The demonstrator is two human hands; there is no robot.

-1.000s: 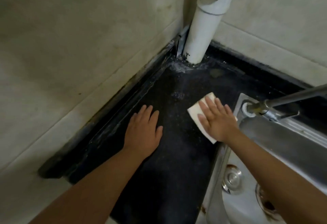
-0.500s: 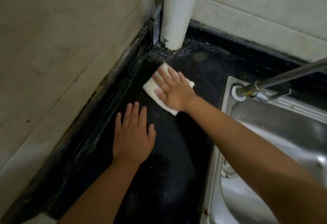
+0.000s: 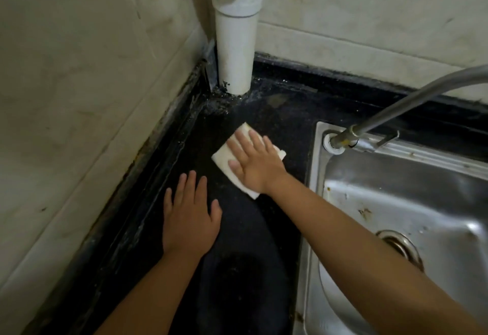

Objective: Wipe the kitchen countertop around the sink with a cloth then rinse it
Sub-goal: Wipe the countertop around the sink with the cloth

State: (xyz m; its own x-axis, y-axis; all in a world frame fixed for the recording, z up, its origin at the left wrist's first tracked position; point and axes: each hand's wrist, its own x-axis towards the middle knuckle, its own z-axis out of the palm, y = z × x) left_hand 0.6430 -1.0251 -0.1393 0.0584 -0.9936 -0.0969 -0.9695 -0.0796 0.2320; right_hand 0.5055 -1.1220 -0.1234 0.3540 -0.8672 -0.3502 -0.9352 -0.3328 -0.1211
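Observation:
A folded white cloth (image 3: 224, 157) lies flat on the black countertop (image 3: 245, 268), left of the steel sink (image 3: 396, 202). My right hand (image 3: 254, 164) presses on the cloth with straight, spread fingers and hides most of it. My left hand (image 3: 188, 215) rests flat on the counter, nearer to me and a little left of the cloth, holding nothing.
A white drain pipe (image 3: 236, 52) stands in the counter's far corner, with grime around its base. Tiled walls (image 3: 79, 96) close the left and back sides. A metal faucet (image 3: 396, 112) reaches over the sink's rim. The sink drain (image 3: 398, 244) shows beside my right forearm.
My right hand slid the cloth from beside the sink rim towards the pipe corner, then back a little towards the sink. The left hand stayed flat on the counter.

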